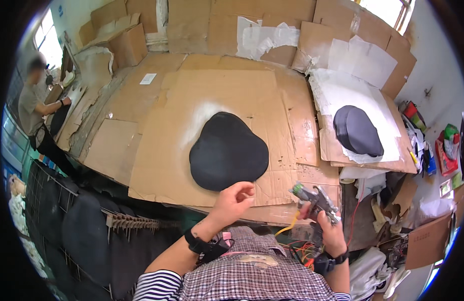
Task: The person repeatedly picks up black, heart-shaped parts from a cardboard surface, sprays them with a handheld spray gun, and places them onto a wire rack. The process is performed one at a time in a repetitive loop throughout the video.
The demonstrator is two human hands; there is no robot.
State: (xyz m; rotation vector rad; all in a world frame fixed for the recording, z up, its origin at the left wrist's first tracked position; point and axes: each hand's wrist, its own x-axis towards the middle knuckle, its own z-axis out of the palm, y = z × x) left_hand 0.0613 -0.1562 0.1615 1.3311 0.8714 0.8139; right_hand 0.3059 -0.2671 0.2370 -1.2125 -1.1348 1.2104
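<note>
A black, three-lobed, seat-shaped pad (227, 153) lies flat on the brown cardboard (156, 170) in front of me. At its near edge is my left hand (229, 204), with the fingers curled in toward the thumb and nothing visible in them. Whether the fingertips touch the pad cannot be made out. My right hand (328, 231) is wrapped round a metal spray gun (317, 199) to the right of the pad, over the table's near edge. From the gun hangs a yellow hose (288, 226).
To the right, black pads (356, 129) lie stacked on a white-covered board (327, 95). Cardboard walls (192, 25) stand behind the table. Black pieces hang on a rack (131, 220) at lower left. A co-worker (36, 110) stands at far left. An open carton (428, 241) is at lower right.
</note>
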